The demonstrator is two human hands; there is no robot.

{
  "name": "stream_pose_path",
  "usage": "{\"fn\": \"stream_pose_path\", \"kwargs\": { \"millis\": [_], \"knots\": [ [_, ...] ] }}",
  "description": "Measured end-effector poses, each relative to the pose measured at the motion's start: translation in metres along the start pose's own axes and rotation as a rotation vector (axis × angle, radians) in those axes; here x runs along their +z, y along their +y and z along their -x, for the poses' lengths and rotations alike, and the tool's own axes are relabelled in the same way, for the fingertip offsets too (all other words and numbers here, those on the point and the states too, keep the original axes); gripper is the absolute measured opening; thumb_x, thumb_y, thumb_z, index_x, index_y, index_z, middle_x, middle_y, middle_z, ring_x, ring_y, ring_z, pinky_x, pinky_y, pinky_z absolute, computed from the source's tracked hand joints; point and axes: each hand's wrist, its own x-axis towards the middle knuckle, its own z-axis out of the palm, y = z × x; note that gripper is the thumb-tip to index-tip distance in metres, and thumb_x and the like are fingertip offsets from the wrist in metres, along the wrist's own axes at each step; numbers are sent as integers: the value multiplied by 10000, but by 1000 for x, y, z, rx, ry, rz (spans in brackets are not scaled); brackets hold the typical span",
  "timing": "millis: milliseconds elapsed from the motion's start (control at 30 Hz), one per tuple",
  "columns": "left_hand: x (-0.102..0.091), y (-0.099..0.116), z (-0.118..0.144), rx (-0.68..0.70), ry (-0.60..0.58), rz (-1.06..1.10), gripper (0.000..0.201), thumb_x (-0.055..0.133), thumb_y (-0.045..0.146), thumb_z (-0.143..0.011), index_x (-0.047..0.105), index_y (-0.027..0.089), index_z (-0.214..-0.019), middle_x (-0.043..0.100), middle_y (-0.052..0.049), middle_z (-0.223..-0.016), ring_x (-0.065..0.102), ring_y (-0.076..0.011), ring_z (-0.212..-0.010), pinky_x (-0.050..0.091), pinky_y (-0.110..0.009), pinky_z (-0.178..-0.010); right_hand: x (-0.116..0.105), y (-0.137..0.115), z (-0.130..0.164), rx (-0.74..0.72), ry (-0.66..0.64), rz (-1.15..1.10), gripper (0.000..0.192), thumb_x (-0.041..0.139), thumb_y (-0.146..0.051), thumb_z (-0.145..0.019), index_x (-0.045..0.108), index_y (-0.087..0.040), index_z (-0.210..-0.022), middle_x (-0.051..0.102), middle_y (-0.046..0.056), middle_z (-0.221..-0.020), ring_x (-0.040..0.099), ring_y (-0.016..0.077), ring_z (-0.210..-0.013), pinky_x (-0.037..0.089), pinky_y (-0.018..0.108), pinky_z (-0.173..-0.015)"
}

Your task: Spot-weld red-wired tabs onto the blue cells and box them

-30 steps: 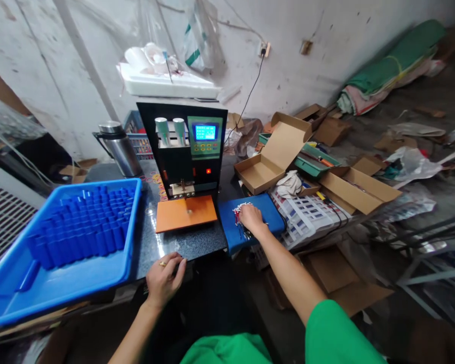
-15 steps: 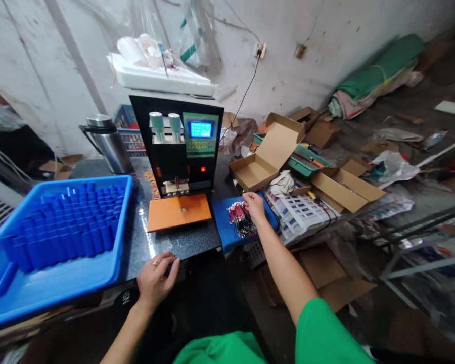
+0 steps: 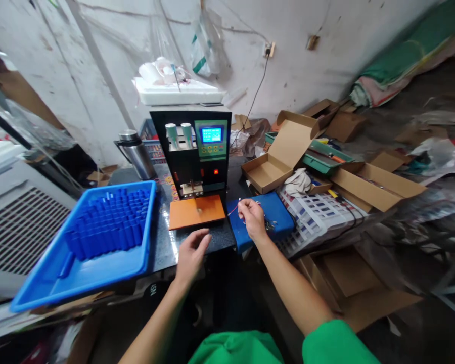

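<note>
One wire lead (image 3: 233,209), thin and reddish, is pinched betw. thumb and fingertips of the right hand (image 3: 252,218), lifted just clear of the blue pad (image 3: 278,212) at the bench's front edge; fingers closed on it. Remaining leads (image 3: 269,223), a small loose cluster w/ light-coloured ends, lie on the same pad just right of that hand. Left hand (image 3: 191,254) hovers over the dark benchtop (image 3: 163,242) near its front edge, fingers spread and loosely extended, holding nothing; contact w/ the surface cannot be told. Orange work plate (image 3: 196,211) in front of the spot-welder unit (image 3: 192,151) carries no cell or lead that shows; only a small mark at centre. Display lit, red indicator on, so machine appears powered. Blue tray (image 3: 38,290) to the left holds many blue cylindrical cells (image 3: 109,225) standing upright, packed toward the far side; near half of tray bare. No cell out of the tray and at the plate. Judgement: work at pick-up stage only. Lead in hand, but no cell fetched, nothing positioned under the electrodes, no joined piece visible anywhere on bench. Bulk of stock untouched as far as seen.
</note>
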Motion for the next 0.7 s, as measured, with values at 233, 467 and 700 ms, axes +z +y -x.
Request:
{"fn": "stream_pose_path", "kwargs": {
  "millis": [233,467,700],
  "knots": [
    [15,16,-6,-119,-36,246,428,755,541,-733,721,132,-853,709,-65,-740,521,-96,-510,429,-228,-489,44,11,47,62,-123,-44,258,651,-438,-810,551,-202,-784,502,-56,-602,442,90,-523,382,230,-544],
    [-21,3,9,-147,40,231,381,764,514,-728,719,138,-764,673,-38,-666,489,-88,-511,396,-219,-492,58,21,63,150,-315,-18,246,681,-414,-763,606,-198,-856,615,-1,-791,567,131,-680,480,247,-625],
    [-44,2,35,-187,43,122,411,746,552,-735,694,146,-702,607,-16,-562,472,-95,-482,372,-225,-482,73,25,83,128,-568,135,238,674,-423,-784,664,-185,-771,677,15,-751,620,168,-724,510,300,-730]
  ]
}}
